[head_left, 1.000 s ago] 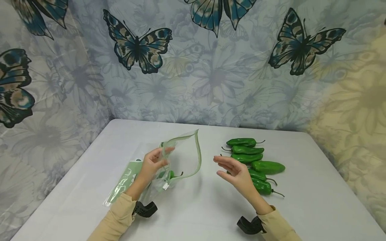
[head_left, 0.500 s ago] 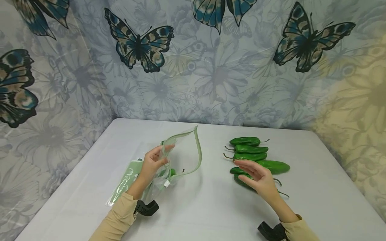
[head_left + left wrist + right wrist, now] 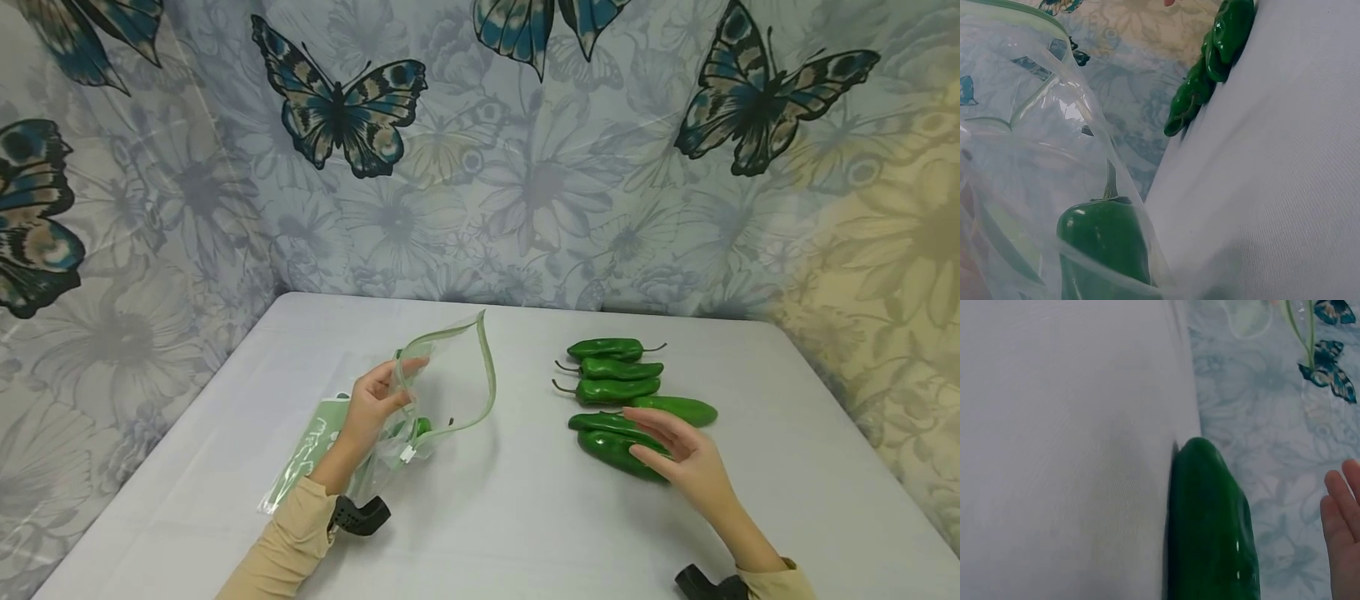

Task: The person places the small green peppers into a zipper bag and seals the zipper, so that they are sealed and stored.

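Note:
My left hand [image 3: 367, 417] grips the side of a clear zip bag [image 3: 489, 379] with a green rim, its mouth standing wide. Inside the bag lies a green pepper [image 3: 1104, 247], its stem toward the opening. On the right, my right hand [image 3: 697, 467] hovers with bent, spread fingers and thumb at the stem end of the nearest pepper [image 3: 611, 451], partly hiding it; whether they touch is unclear. The right wrist view shows one pepper [image 3: 1210, 531] close up, with fingertips [image 3: 1338, 515] at the right edge.
Several more green peppers [image 3: 618, 391] lie in a rough column on the white table [image 3: 517, 517]. Flat under my left forearm is a green-printed clear packet [image 3: 311, 442]. A butterfly-patterned cloth wall [image 3: 525, 208] stands behind the table.
My right hand has moved right and slightly nearer, from left of the peppers to over the near ones' stem ends. The left hand still holds the bag in about the same place.

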`<state>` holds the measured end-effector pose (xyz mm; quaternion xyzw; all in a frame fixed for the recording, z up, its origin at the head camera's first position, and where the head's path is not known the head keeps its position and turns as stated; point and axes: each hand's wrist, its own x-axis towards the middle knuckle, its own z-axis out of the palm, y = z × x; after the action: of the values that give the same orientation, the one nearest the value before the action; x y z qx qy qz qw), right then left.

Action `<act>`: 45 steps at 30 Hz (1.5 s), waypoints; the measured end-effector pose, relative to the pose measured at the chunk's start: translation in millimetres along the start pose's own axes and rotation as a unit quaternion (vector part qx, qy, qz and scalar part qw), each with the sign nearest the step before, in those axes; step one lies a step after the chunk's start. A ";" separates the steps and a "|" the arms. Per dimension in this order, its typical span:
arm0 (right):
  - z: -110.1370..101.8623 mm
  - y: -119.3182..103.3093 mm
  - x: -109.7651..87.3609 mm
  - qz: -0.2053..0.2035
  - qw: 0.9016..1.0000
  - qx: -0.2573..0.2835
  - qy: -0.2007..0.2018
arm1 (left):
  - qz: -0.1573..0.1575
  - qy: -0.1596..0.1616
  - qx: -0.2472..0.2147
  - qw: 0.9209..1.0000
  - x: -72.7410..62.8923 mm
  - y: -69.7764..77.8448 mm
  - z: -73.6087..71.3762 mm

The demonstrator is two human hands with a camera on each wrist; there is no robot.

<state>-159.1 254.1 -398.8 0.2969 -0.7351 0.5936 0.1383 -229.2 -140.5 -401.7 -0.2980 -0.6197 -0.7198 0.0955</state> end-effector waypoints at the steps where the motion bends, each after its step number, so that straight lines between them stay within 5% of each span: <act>1: -2.7 0.1 -2.3 0.004 1.000 -0.017 0.002 | -0.001 0.001 0.000 1.000 -0.2 0.3 0.0; 8: -18.8 3.8 -17.4 0.021 0.996 -0.084 0.029 | 0.002 -0.004 -0.006 1.000 -0.7 0.8 -1.1; 31: -24.1 21.3 -27.9 0.051 0.991 -0.116 0.030 | 0.009 -0.026 -0.009 1.000 1.6 -7.9 -2.2; 35: -23.6 23.4 -28.3 0.052 0.983 -0.174 0.031 | 0.011 -0.019 -0.005 1.000 0.5 -8.3 -2.3; 41: -27.8 29.6 -32.1 0.020 0.953 -0.299 0.041 | 0.009 -0.010 -0.007 1.000 -0.2 -8.4 -2.2; 45: -34.1 34.7 -34.2 0.008 0.946 -0.323 0.035 | 0.007 -0.010 -0.005 1.000 0.1 -9.0 -2.3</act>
<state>-158.2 300.1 -436.4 0.2092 -0.8844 0.3359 0.2476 -234.6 -140.8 -409.3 -0.3102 -0.6149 -0.7191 0.0924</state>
